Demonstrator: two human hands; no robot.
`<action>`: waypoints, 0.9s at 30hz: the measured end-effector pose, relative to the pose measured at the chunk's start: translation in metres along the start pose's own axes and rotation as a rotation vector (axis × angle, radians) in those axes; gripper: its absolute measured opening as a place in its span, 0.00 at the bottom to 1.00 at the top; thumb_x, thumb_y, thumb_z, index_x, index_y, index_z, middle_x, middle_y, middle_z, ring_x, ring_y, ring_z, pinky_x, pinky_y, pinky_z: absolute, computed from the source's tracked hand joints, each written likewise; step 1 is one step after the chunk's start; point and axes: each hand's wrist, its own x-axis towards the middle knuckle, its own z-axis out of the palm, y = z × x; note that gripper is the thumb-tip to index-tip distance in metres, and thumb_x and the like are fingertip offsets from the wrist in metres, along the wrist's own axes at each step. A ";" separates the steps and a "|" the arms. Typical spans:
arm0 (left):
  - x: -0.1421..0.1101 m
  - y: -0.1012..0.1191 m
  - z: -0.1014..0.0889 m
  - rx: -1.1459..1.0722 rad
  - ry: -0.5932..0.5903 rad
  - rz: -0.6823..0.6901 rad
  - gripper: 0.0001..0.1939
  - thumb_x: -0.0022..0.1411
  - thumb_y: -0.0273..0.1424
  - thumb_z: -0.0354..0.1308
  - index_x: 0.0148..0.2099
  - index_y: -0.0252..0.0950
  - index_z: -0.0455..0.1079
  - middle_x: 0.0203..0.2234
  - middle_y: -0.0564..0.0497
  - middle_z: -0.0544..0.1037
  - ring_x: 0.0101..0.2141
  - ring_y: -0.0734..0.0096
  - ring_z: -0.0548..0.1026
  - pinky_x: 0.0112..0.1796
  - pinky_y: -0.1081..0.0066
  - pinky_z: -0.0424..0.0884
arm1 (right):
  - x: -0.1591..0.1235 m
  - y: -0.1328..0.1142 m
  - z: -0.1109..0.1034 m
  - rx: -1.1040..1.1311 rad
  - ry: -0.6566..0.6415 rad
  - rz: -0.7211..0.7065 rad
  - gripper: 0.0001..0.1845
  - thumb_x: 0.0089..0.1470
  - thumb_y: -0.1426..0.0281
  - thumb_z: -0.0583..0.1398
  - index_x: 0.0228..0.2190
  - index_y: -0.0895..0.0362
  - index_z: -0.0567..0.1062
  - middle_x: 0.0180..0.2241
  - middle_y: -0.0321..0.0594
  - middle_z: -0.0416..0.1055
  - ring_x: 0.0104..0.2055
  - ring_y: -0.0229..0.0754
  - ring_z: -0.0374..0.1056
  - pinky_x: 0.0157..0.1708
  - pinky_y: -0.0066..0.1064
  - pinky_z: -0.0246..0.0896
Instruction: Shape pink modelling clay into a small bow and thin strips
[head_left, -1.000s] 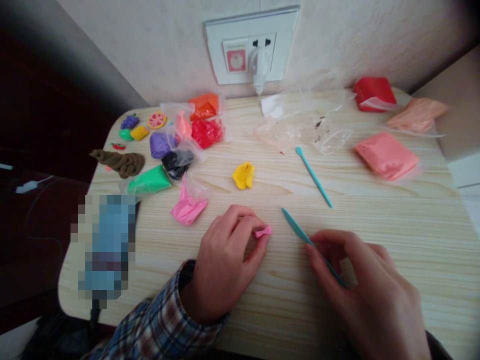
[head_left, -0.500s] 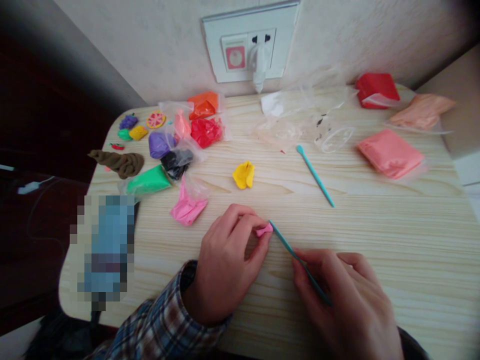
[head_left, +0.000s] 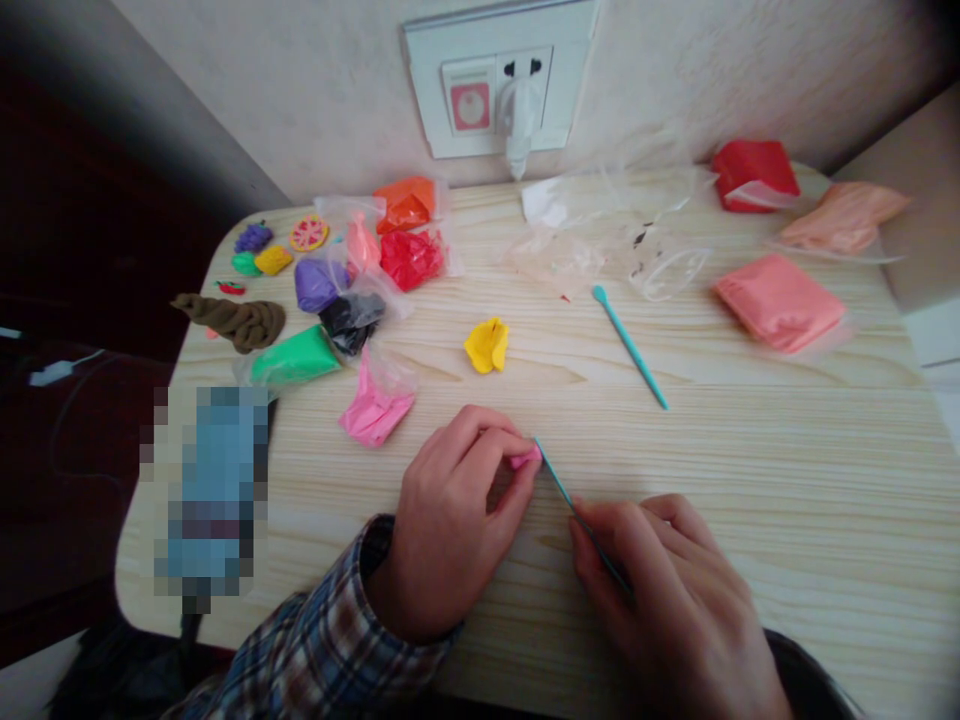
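Between the thumb and fingertips of my left hand (head_left: 457,515) a small lump of pink modelling clay (head_left: 526,457) is pinched, partly covered by the fingers. My right hand (head_left: 667,580) is closed around a thin teal clay modelling tool (head_left: 556,478), its far tip against the right side of the pink lump. Beyond my hands, a yellow clay piece (head_left: 487,346) with petal-like folds rests on the wooden table (head_left: 817,470). A second teal modelling tool (head_left: 631,348) lies slantwise to its right. Left of my left hand sits an opened bag of pink clay (head_left: 377,405).
Bagged clay, including a green pack (head_left: 296,358) and a black pack (head_left: 351,322), crowds the left beside a brown coiled clay piece (head_left: 238,322). A blurred-out device (head_left: 217,490) lies at the left edge. Clear plastic bags (head_left: 592,255) and a salmon pack (head_left: 781,302) lie far right.
My right hand has shifted slightly left with the modelling tool, which now stands a little steeper against the pink clay. My left hand keeps its pinch nearly in place.
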 end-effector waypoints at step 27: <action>-0.003 -0.002 -0.007 -0.008 -0.059 -0.042 0.18 0.55 0.24 0.61 0.48 0.35 0.64 0.31 0.55 0.73 0.23 0.77 0.66 0.32 0.72 0.69 | 0.002 0.001 -0.005 -0.042 0.069 0.187 0.07 0.58 0.74 0.52 0.29 0.53 0.64 0.18 0.28 0.69 0.20 0.33 0.65 0.26 0.27 0.58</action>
